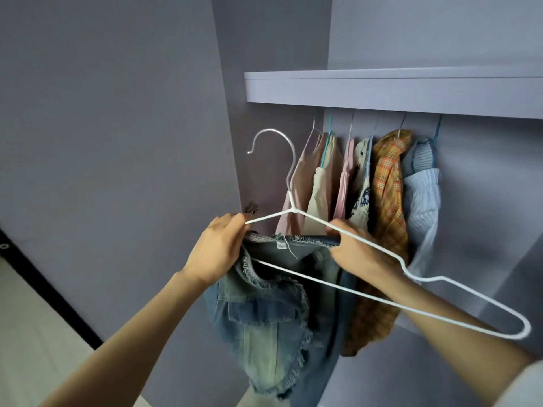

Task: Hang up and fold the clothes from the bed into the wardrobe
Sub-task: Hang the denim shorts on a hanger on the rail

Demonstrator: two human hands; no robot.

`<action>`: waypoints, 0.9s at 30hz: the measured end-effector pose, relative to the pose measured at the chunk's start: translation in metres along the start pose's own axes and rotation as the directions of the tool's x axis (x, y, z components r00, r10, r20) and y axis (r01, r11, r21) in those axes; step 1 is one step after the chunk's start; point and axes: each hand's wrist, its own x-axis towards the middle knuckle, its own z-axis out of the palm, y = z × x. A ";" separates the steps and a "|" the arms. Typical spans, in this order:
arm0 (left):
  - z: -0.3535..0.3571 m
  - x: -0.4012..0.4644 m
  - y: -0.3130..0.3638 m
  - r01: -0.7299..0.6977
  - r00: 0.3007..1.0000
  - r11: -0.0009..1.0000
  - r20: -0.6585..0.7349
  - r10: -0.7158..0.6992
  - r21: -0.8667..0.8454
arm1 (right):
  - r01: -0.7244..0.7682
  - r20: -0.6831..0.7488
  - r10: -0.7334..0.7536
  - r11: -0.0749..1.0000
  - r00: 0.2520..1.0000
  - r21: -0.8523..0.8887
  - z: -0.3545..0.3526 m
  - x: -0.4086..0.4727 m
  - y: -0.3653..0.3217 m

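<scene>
Both hands, left [216, 248] and right [355, 248], grip the denim garment [264, 318]; left also pinches the hanger [382, 298].

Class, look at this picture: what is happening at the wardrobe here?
A person is fitting a frayed denim garment onto a white wire hanger. The left hand holds the hanger's end and the denim; the right hand grips the garment's top edge. The hanger is not yet on the rail, where several clothes already hang under the shelf.
</scene>
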 end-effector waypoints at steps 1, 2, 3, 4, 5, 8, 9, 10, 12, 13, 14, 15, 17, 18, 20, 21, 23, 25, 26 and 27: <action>0.000 0.000 -0.001 -0.003 1.000 1.000 0.016 0.003 0.009 | 0.018 0.004 -0.018 1.000 1.000 -0.013 -0.009 0.001 0.006; 0.000 0.001 0.000 -0.011 1.000 1.000 0.026 0.010 0.023 | 0.047 0.009 -0.046 0.999 0.999 -0.027 -0.018 0.003 0.010; -0.001 0.003 0.001 -0.024 0.999 0.999 0.023 0.023 0.044 | 0.083 0.006 -0.083 0.996 0.997 -0.035 -0.025 0.006 0.012; -0.002 0.004 0.003 -0.044 0.999 0.997 0.013 0.043 0.063 | 0.116 -0.009 -0.117 0.992 0.993 -0.046 -0.032 0.006 0.014; -0.002 0.006 0.004 -0.066 0.998 0.994 0.004 0.066 0.081 | 0.145 -0.034 -0.147 0.988 0.989 -0.061 -0.039 0.007 0.015; -0.003 0.009 0.008 -0.137 0.990 0.984 -0.010 0.138 0.110 | 0.163 -0.032 -0.166 0.983 0.986 -0.088 -0.060 0.008 0.023; -0.004 0.009 0.008 -0.146 0.989 0.982 -0.014 0.149 0.121 | 0.158 0.002 -0.158 0.983 0.987 -0.090 -0.067 0.008 0.026; -0.004 0.008 0.006 -0.147 0.988 0.980 -0.023 0.152 0.133 | 0.145 0.036 -0.142 0.985 0.989 -0.097 -0.073 0.008 0.031; -0.005 0.006 0.002 -0.135 0.988 0.980 -0.052 0.144 0.149 | 0.098 0.061 -0.092 0.989 0.994 -0.106 -0.087 0.005 0.044; -0.006 0.004 -0.001 -0.129 0.988 0.979 -0.062 0.140 0.159 | 0.075 0.049 -0.070 0.992 0.996 -0.100 -0.094 0.004 0.049; -0.007 0.003 -0.004 -0.134 0.987 0.975 -0.060 0.147 0.174 | 0.059 0.032 -0.057 0.995 0.998 -0.083 -0.101 0.004 0.053; -0.006 0.002 -0.005 -0.156 0.985 0.969 -0.047 0.168 0.190 | 0.049 0.023 -0.048 0.997 0.999 -0.060 -0.107 0.005 0.057; -0.004 0.001 -0.005 -0.216 0.975 0.951 0.002 0.221 0.222 | 0.034 0.028 -0.033 0.999 0.999 -0.022 -0.118 0.009 0.061; -0.003 0.002 -0.003 -0.245 0.969 0.940 0.027 0.246 0.236 | 0.025 0.030 -0.025 1.000 0.999 -0.006 -0.122 0.010 0.062; 0.000 0.005 0.000 -0.287 0.958 0.920 0.055 0.283 0.267 | 0.026 -0.007 -0.027 0.999 1.000 -0.029 -0.126 0.009 0.067; 0.000 0.006 0.000 -0.292 0.956 0.912 0.058 0.288 0.289 | 0.035 -0.037 -0.038 0.996 0.999 -0.080 -0.126 0.009 0.069; 0.000 0.007 0.001 -0.287 0.957 0.905 0.048 0.287 0.313 | 0.044 -0.044 -0.054 0.980 0.998 -0.193 -0.125 0.004 0.077; -0.002 0.008 0.002 -0.280 0.959 0.906 0.046 0.280 0.318 | 0.054 0.053 -0.042 0.964 0.998 -0.261 -0.122 -0.001 0.082; -0.003 0.008 0.004 -0.271 0.961 0.907 0.042 0.273 0.322 | 0.066 0.126 -0.029 0.951 0.992 -0.302 -0.121 -0.002 0.085; -0.004 0.009 0.006 -0.254 0.966 0.910 0.032 0.258 0.329 | 0.079 0.198 -0.011 0.937 0.980 -0.339 -0.121 -0.002 0.086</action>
